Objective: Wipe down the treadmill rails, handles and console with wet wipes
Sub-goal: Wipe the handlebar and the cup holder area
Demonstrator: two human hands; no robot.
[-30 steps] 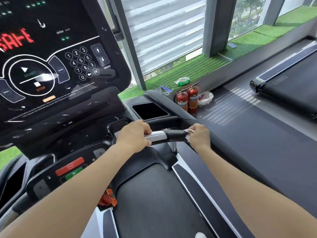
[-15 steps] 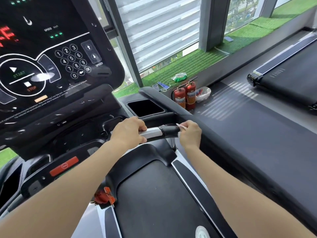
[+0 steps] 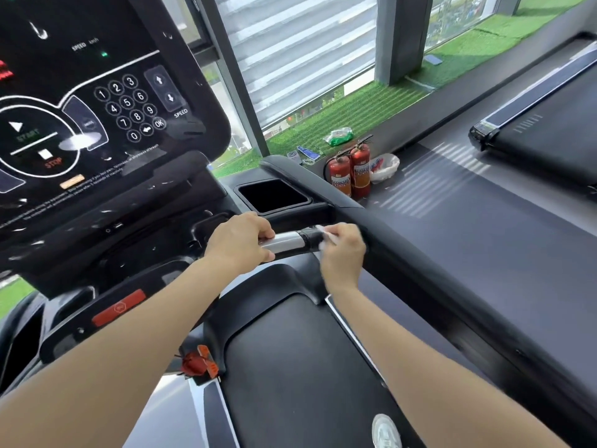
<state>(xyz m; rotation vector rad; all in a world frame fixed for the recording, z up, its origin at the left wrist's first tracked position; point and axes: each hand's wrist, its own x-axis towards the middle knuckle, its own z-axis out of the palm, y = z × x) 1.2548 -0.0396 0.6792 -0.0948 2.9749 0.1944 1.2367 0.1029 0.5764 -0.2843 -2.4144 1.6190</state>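
Observation:
A short handle (image 3: 292,242) with a silver sensor section and a black end runs across the middle of the treadmill. My left hand (image 3: 240,239) grips its left part, fingers curled over the top. My right hand (image 3: 342,250) holds a white wet wipe (image 3: 324,232) wrapped on the handle's black right end, where it meets the long black side rail (image 3: 420,263). The dark console (image 3: 97,111) with keypad and START/STOP controls stands at upper left.
A black cup-holder recess (image 3: 274,195) lies behind the handle. A red stop button (image 3: 119,307) and a red safety clip (image 3: 198,363) sit low left. Two red fire extinguishers (image 3: 350,171) stand by the window ledge. Another treadmill (image 3: 542,130) is at right.
My right hand with the wipe has slid a little along the black end of the handle, toward the left hand. My left hand keeps its grip. The camera has drifted rightward.

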